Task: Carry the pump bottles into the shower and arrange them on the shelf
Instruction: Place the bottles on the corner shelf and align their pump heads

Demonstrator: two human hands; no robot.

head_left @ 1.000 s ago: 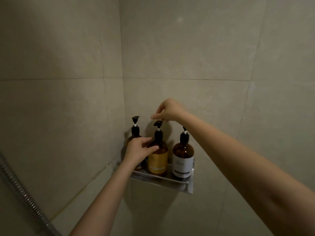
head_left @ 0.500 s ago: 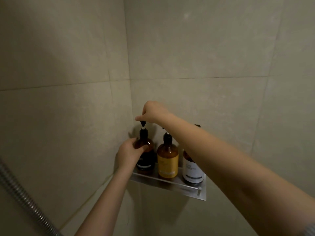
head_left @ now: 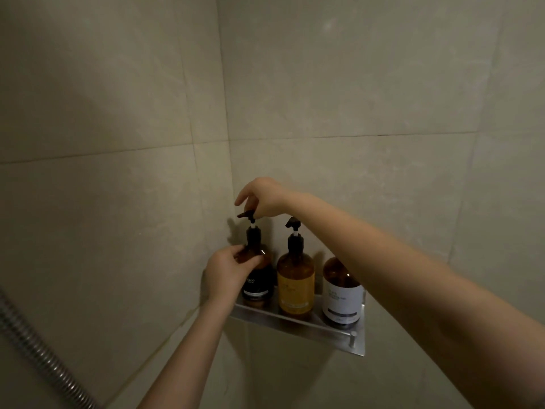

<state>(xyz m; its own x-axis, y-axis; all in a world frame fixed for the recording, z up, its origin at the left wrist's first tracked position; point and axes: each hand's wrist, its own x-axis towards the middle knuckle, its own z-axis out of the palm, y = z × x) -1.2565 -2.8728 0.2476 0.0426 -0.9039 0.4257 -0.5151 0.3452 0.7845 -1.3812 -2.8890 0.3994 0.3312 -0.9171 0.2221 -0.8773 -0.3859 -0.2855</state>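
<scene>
1. Three pump bottles stand upright in a row on metal corner shelf (head_left: 298, 321), tiled shower walls behind.
2. Left hand (head_left: 227, 273): grip wrapped round shoulder of black-label bottle (head_left: 259, 278), leftmost, nearest the corner.
3. Right hand (head_left: 262, 196): fingertips pinched on that bottle's pump head (head_left: 246, 215).
4. Yellow-label bottle (head_left: 295, 283) in middle, white-label bottle (head_left: 342, 293) at right, partly behind right forearm.
5. Shower hose (head_left: 44, 354) lower left.

Dim, yellowish light falls from above, shadows pool in the tiled corner (head_left: 227, 172), and the wide-angle edges bend softly.
</scene>
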